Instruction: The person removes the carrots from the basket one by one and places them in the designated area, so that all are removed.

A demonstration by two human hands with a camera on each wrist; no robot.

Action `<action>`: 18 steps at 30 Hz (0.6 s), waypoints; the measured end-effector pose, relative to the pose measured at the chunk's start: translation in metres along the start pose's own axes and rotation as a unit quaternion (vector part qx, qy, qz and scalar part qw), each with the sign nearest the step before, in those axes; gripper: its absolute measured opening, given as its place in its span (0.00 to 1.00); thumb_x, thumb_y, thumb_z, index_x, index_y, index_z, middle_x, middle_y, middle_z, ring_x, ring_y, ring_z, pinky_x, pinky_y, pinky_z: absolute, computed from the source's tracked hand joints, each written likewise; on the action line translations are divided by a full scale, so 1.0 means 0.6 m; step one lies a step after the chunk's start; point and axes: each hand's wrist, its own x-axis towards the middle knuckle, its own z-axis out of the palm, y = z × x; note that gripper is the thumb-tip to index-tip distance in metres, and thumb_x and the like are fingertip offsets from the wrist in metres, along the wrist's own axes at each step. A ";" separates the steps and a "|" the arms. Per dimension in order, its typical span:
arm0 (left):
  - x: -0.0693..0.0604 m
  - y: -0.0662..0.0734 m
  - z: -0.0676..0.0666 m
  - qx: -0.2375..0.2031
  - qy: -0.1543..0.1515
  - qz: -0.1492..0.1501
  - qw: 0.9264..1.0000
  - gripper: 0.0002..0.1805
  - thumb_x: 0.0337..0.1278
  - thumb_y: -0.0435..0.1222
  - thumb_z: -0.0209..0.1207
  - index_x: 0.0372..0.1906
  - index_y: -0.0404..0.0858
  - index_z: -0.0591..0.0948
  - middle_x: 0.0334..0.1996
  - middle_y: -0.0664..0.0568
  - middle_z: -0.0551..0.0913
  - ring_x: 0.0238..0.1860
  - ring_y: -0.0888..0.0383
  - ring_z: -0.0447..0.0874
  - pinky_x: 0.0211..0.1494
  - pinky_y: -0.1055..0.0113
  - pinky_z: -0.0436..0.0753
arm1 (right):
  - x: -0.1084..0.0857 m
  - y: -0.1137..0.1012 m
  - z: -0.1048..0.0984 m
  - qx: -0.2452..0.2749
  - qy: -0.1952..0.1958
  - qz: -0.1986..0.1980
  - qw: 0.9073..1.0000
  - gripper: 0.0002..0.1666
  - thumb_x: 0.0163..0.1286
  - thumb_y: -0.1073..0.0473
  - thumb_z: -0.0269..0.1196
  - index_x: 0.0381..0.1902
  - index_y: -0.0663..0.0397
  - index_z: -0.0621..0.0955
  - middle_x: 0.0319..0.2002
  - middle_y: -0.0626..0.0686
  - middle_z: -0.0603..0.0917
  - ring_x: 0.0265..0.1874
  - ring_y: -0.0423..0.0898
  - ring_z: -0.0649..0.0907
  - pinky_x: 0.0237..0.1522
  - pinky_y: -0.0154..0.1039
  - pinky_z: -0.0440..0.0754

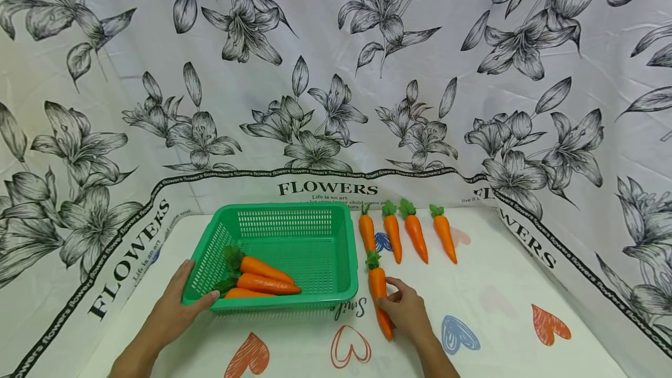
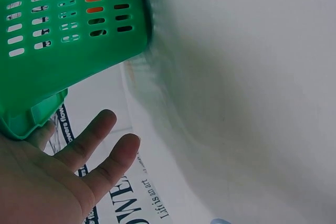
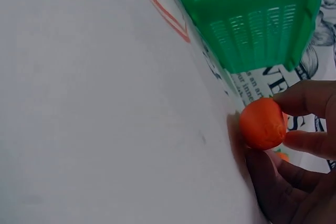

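Flower-print cloth (image 1: 315, 39) behind white surface (image 1: 499, 276) | step, seemingly grasping: right hand (image 1: 412, 314), fingers (image 3: 307, 98) pinched round carrot (image 1: 378, 284) right of green basket (image 1: 294, 303) | left hand (image 1: 174, 308) loosely spread, thumb on basket's rim | next likely calls for lifting over basket's right side | left-wrist view alone shows straight fingers outside basket; right-wrist, carrot end-on

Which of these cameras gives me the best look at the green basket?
The head view: it shows nearly the whole green basket, including its inside and the three carrots there. The left wrist view catches only part of its slotted side and rim; the right wrist view shows another part, cut off at the top.
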 end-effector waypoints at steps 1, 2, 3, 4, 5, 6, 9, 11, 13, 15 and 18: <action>0.000 0.000 0.000 0.000 0.000 0.001 1.000 0.56 0.61 0.53 0.60 0.76 0.37 0.35 0.74 0.31 0.35 0.67 0.24 0.41 0.55 0.25 0.53 | -0.001 -0.001 0.001 -0.006 0.001 0.000 1.000 0.34 0.58 0.55 0.70 0.63 0.52 0.75 0.28 0.51 0.77 0.22 0.46 0.76 0.25 0.38 0.79; 0.000 0.000 0.000 -0.001 0.000 0.001 1.000 0.56 0.61 0.53 0.60 0.77 0.37 0.35 0.74 0.31 0.35 0.68 0.24 0.41 0.56 0.25 0.53 | -0.002 -0.001 0.001 -0.011 0.002 0.000 1.000 0.34 0.58 0.55 0.70 0.63 0.52 0.76 0.28 0.51 0.77 0.22 0.46 0.76 0.25 0.38 0.78; -0.001 0.000 -0.001 -0.001 0.001 0.002 1.000 0.56 0.61 0.53 0.60 0.77 0.37 0.36 0.74 0.31 0.36 0.68 0.24 0.41 0.56 0.25 0.53 | -0.002 -0.002 0.002 -0.011 0.002 0.004 1.000 0.34 0.58 0.55 0.71 0.63 0.51 0.76 0.28 0.51 0.77 0.22 0.46 0.76 0.25 0.38 0.78; -0.001 0.000 -0.001 -0.001 0.000 0.001 1.000 0.56 0.61 0.53 0.60 0.77 0.37 0.36 0.74 0.31 0.35 0.68 0.24 0.41 0.56 0.25 0.53 | -0.003 -0.002 0.002 -0.014 0.002 0.005 1.000 0.34 0.58 0.55 0.71 0.63 0.51 0.76 0.28 0.51 0.76 0.22 0.46 0.76 0.25 0.38 0.78; -0.001 0.000 -0.001 0.000 0.000 0.001 1.000 0.56 0.61 0.53 0.60 0.77 0.37 0.36 0.74 0.31 0.35 0.68 0.24 0.41 0.56 0.25 0.53 | -0.003 -0.003 0.003 -0.015 0.002 0.005 1.000 0.34 0.58 0.55 0.71 0.63 0.51 0.76 0.28 0.51 0.76 0.22 0.46 0.75 0.24 0.38 0.78; 0.000 0.000 -0.001 0.000 0.000 0.002 1.000 0.56 0.61 0.53 0.60 0.76 0.37 0.36 0.74 0.31 0.35 0.68 0.24 0.42 0.56 0.25 0.53 | -0.004 -0.003 0.004 -0.016 0.002 0.007 1.000 0.34 0.58 0.55 0.71 0.63 0.51 0.76 0.28 0.51 0.76 0.21 0.47 0.75 0.24 0.38 0.78; 0.000 -0.001 -0.001 -0.001 -0.002 0.001 1.000 0.56 0.61 0.53 0.60 0.76 0.36 0.35 0.73 0.31 0.35 0.67 0.24 0.42 0.56 0.25 0.53 | -0.004 -0.005 0.006 -0.020 0.005 0.012 1.000 0.34 0.57 0.56 0.71 0.63 0.51 0.76 0.27 0.52 0.75 0.21 0.47 0.75 0.24 0.38 0.78; 0.000 -0.001 -0.001 -0.001 -0.003 0.000 1.000 0.56 0.61 0.53 0.60 0.76 0.36 0.35 0.73 0.31 0.35 0.67 0.24 0.42 0.55 0.25 0.53 | -0.005 -0.006 0.006 -0.025 0.008 0.015 1.000 0.34 0.57 0.56 0.71 0.62 0.51 0.76 0.27 0.52 0.75 0.21 0.47 0.75 0.24 0.38 0.78; 0.000 -0.001 -0.001 0.000 -0.005 -0.002 1.000 0.56 0.61 0.53 0.60 0.76 0.37 0.35 0.73 0.31 0.35 0.67 0.24 0.42 0.55 0.25 0.53 | -0.006 -0.008 0.007 -0.032 0.010 0.013 0.999 0.34 0.57 0.57 0.70 0.62 0.52 0.76 0.27 0.52 0.75 0.21 0.47 0.75 0.24 0.38 0.78; 0.000 -0.001 0.000 0.002 -0.004 -0.001 1.000 0.56 0.61 0.53 0.60 0.76 0.37 0.35 0.73 0.30 0.35 0.67 0.23 0.42 0.55 0.25 0.53 | -0.007 -0.008 0.007 -0.037 0.012 0.011 0.999 0.34 0.57 0.57 0.70 0.62 0.51 0.76 0.27 0.52 0.75 0.21 0.47 0.75 0.24 0.37 0.78; 0.000 0.000 -0.001 0.002 -0.002 0.002 1.000 0.56 0.61 0.53 0.60 0.76 0.36 0.36 0.73 0.30 0.36 0.67 0.23 0.43 0.55 0.25 0.54 | -0.009 -0.009 0.006 -0.043 0.015 0.008 0.999 0.34 0.57 0.57 0.70 0.62 0.51 0.76 0.27 0.52 0.75 0.21 0.47 0.75 0.24 0.38 0.78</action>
